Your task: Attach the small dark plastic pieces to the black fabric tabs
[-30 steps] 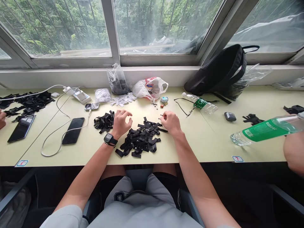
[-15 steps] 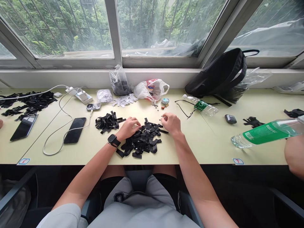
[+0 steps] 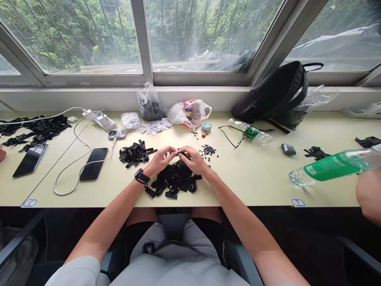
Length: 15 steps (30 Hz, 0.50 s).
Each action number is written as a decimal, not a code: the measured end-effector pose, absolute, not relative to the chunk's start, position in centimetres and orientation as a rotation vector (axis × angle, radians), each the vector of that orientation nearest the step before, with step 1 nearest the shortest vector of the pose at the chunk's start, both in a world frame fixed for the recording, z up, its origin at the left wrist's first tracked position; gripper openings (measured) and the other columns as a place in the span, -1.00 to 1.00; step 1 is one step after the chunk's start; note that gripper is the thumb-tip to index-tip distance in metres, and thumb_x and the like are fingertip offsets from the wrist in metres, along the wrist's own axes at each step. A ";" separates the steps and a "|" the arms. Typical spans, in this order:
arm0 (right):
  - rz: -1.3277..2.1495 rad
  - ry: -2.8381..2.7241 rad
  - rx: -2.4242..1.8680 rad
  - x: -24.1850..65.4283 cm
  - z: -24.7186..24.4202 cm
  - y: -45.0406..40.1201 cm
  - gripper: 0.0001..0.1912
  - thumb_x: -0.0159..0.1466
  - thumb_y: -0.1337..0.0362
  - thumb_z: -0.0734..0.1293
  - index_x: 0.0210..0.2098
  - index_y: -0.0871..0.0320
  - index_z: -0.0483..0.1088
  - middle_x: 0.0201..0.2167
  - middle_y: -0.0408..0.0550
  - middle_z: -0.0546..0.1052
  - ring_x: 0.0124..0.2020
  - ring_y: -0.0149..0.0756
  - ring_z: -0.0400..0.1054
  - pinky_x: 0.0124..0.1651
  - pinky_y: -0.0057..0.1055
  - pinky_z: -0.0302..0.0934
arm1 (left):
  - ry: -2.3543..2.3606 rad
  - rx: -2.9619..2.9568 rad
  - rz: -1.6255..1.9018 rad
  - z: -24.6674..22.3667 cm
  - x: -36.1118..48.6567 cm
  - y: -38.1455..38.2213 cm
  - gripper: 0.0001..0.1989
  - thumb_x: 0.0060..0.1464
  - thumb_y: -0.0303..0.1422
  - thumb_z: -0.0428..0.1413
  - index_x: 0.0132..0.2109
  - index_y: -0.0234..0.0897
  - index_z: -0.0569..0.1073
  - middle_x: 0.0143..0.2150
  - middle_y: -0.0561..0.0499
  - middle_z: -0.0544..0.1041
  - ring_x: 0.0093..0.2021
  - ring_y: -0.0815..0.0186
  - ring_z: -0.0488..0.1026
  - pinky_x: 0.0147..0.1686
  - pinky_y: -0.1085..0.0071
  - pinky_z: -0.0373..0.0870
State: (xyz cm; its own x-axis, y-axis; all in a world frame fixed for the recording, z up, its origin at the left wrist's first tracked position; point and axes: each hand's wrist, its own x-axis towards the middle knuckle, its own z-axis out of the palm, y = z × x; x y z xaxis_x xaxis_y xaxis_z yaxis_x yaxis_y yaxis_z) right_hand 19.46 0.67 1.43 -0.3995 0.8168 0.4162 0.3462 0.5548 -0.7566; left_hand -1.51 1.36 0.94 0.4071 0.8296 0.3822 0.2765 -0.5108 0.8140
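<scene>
My left hand (image 3: 163, 159) and my right hand (image 3: 193, 159) meet fingertip to fingertip above a heap of black fabric strips (image 3: 175, 180). Between the fingertips shows a bit of black strip (image 3: 178, 153), pinched by my left hand. My right hand is closed in a pinch against it; whatever small piece it may hold is hidden by the fingers. Right of the hands lies a cluster of small black round pieces (image 3: 209, 150), which look like snap buttons. Another pile of black strips (image 3: 135, 154) rests to the left.
Behind lie a white plastic bag (image 3: 180, 114), a clear bag with dark pieces (image 3: 150, 108) and white strips (image 3: 156, 126). Eyeglasses (image 3: 233, 145) and a bottle (image 3: 258, 135) are right; a cabled phone (image 3: 93, 164) is left. Another person's arm (image 3: 367, 190) shows at right.
My right hand has moved left from the small round pieces, uncovering them, to meet my left hand. My left hand has lifted slightly from the heap, its fingers now pinching a black strip.
</scene>
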 end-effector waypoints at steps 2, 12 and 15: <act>0.756 -1.923 -0.995 19.9 1.4 0.8 -0.73 0.39 0.03 0.28 -0.17 0.08 0.48 -0.21 -0.02 0.55 -0.15 -0.19 0.41 -0.11 -0.28 0.32 | 0.932 1.960 1.073 1.0 -1.5 1.4 -0.70 0.36 -0.12 0.01 -0.15 -0.25 0.47 -0.21 -0.02 0.51 -0.23 0.32 0.41 -0.28 0.40 0.32; 0.936 -1.822 -0.942 19.9 1.9 0.6 -0.64 0.37 0.02 0.30 0.00 0.05 0.58 -0.17 0.01 0.51 -0.25 -0.25 0.41 -0.27 -0.34 0.33 | 0.986 1.878 1.072 1.8 -1.5 1.2 -0.65 0.31 -0.08 0.07 -0.03 -0.24 0.54 -0.04 -0.10 0.58 -0.10 0.26 0.50 -0.22 0.39 0.41; 0.982 -1.840 -0.903 19.7 1.9 0.4 -0.64 0.38 0.04 0.30 0.02 0.04 0.58 -0.18 0.01 0.49 -0.28 -0.28 0.39 -0.30 -0.36 0.32 | 0.936 1.864 1.022 1.7 -1.4 1.1 -0.61 0.31 -0.07 0.06 0.04 -0.25 0.56 -0.03 -0.12 0.59 -0.10 0.25 0.50 -0.29 0.42 0.40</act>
State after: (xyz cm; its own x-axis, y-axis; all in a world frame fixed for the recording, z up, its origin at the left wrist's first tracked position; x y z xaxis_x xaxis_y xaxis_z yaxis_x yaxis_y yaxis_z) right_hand 19.67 0.38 1.91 -0.3857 0.8592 0.3362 0.1992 0.4334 -0.8789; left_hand -1.39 1.12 1.75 0.4008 0.8655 0.3004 0.2230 -0.4102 0.8843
